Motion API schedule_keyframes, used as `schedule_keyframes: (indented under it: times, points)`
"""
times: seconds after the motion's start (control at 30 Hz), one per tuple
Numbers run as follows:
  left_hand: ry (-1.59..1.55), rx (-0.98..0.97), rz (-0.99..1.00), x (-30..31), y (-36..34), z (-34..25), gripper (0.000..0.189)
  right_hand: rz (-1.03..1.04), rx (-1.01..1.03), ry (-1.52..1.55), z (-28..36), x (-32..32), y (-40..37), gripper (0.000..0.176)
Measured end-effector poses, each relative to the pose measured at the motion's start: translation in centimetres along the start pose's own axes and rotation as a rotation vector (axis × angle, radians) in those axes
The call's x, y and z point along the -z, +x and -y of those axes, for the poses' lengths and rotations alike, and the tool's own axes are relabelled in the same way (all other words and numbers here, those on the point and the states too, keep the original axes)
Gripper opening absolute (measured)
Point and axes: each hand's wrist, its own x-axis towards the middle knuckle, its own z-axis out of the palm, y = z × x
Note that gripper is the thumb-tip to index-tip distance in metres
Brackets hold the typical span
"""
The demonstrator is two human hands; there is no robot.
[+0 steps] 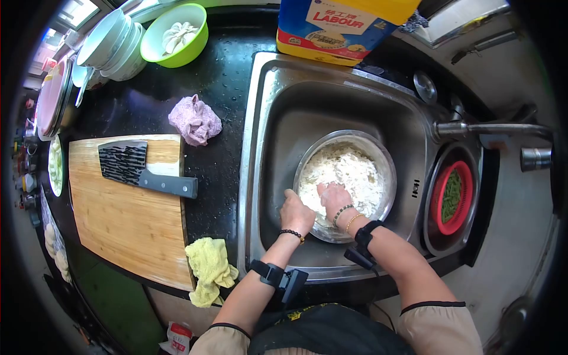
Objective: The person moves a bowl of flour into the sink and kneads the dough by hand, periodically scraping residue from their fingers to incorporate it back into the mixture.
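A round metal bowl (387, 163) stands in the sink, filled with white, crumbly flour (349, 168). My left hand (297, 213) grips the bowl's near left rim, its fingers curled round the edge. Inside the bowl, my right hand (336, 201) presses down into the flour with bent fingers; the fingertips are buried in it. Both wrists carry bracelets and black strapped devices.
The steel sink (284, 106) surrounds the bowl, with a faucet (473, 128) and a red basket (467, 207) of green vegetables at right. Leftward lie a cleaver (168, 182) on a cutting board (130, 231), a purple cloth (195, 120), a yellow cloth (210, 266) and a green bowl (198, 44).
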Motion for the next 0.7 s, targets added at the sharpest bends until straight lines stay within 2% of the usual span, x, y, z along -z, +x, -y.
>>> schedule_keyframes:
  times: [0.1,0.2,0.3,0.37,0.47,0.57,0.63,0.7]
  points:
    - [-0.005,0.023,0.005,0.3,-0.1,-0.2,0.025,0.029,-0.016,0.014,-0.3,-0.1,2.5,0.017]
    - [-0.01,0.073,0.069,0.4,0.1,-0.2,0.032,0.227,-0.024,-0.021,-0.8,0.7,4.8,0.021]
    - [-0.01,0.067,0.053,0.2,-0.1,0.0,0.032,0.186,0.104,-0.026,-1.9,1.0,5.2,0.024]
    - [-0.007,0.048,0.07,0.4,0.1,-0.1,0.032,0.197,0.057,0.025,-1.8,2.2,4.2,0.029]
    - [0.019,-0.035,0.0,-0.5,0.3,0.9,0.025,0.022,0.177,0.249,-2.4,2.6,0.8,0.037]
    - [-0.032,0.002,0.039,-0.5,0.5,0.8,0.026,-0.01,0.276,0.168,-4.3,5.2,-1.6,0.04]
    - [-0.026,-0.013,0.037,-0.5,0.5,0.7,0.026,-0.01,0.256,0.126,-5.4,6.8,-0.4,0.044]
    - [-0.098,0.1,0.118,0.2,0.5,0.2,0.035,0.014,0.182,0.068,-5.6,9.0,1.6,0.05]
